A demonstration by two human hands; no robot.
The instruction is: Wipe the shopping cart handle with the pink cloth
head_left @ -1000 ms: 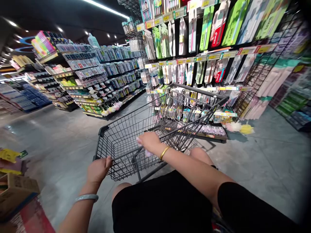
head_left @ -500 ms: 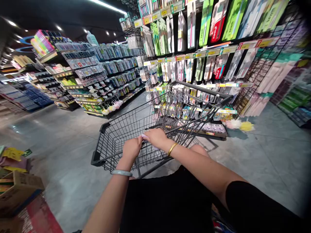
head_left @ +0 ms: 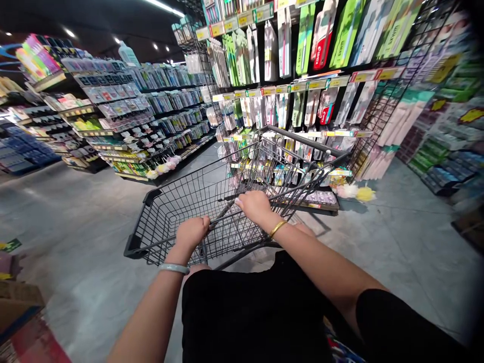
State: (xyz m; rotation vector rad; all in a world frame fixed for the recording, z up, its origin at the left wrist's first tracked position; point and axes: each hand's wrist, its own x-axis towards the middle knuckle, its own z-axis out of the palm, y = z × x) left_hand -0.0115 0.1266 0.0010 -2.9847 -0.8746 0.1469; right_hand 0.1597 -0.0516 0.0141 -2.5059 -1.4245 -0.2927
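Observation:
A dark grey wire shopping cart [head_left: 181, 189] stands sideways in front of me, its basket holding nothing that I can make out. My left hand [head_left: 191, 233], with a pale bangle at the wrist, is closed on the cart's near upper rail. Farther right along that side, my right hand [head_left: 255, 206], with a gold bracelet, is also closed on the cart. A thin dark bar runs between the two hands; whether it belongs to the cart I cannot tell. The cart's push handle [head_left: 302, 138] is at the far right, free of both hands.
Behind the cart rises a rack of packaged toothbrushes [head_left: 282, 108]. Another stocked shelf unit [head_left: 124, 108] stands to the left across an aisle. A cardboard box [head_left: 20, 305] is at lower left, and more goods [head_left: 434, 146] line the right. Grey floor [head_left: 94, 242] lies between.
My hands have moved apart, the left one leftward and the right one rightward along the cart's side. The cart and shelves sit slightly farther left in view.

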